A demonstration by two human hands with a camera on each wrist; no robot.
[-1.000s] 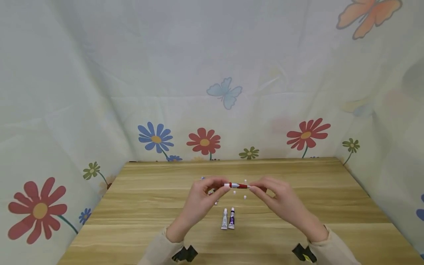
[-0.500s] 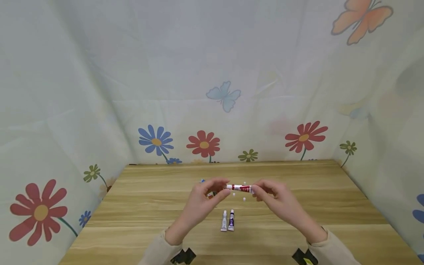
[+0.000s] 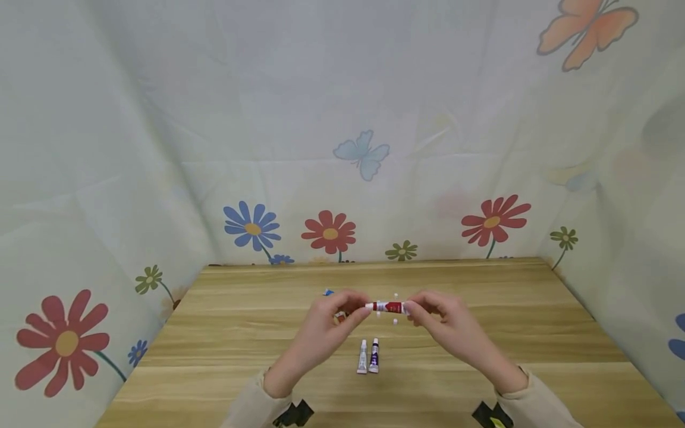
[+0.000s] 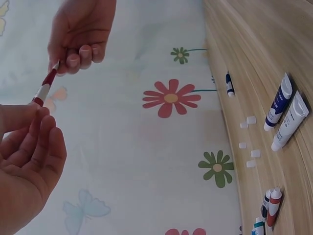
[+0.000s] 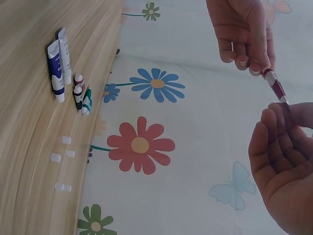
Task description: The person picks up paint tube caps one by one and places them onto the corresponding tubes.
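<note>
A small red-and-white paint tube (image 3: 390,307) is held level above the table between both hands. My left hand (image 3: 333,321) pinches its white cap end between thumb and fingers. At the flat tail end, my right hand (image 3: 449,321) pinches it with thumb and forefinger. In the left wrist view the tube (image 4: 45,88) runs slanted from one hand to the other. The cap is mostly hidden by the left fingertips in both wrist views. Below the hands, a silver-white tube (image 3: 362,356) and a purple tube (image 3: 374,356) lie side by side.
Several small white caps (image 4: 251,120) lie loose on the wooden table (image 3: 481,339). Behind the left hand is a group of tubes, with an orange-red tube (image 4: 275,201) and a teal tube (image 5: 87,100). A dark blue tube (image 4: 230,84) lies apart. A flowered cloth (image 3: 267,119) surrounds the table.
The red tube has turned about its length, so more of its printed label faces up. The right fingers have shifted on the tail end. Both hands stay at about the same place.
</note>
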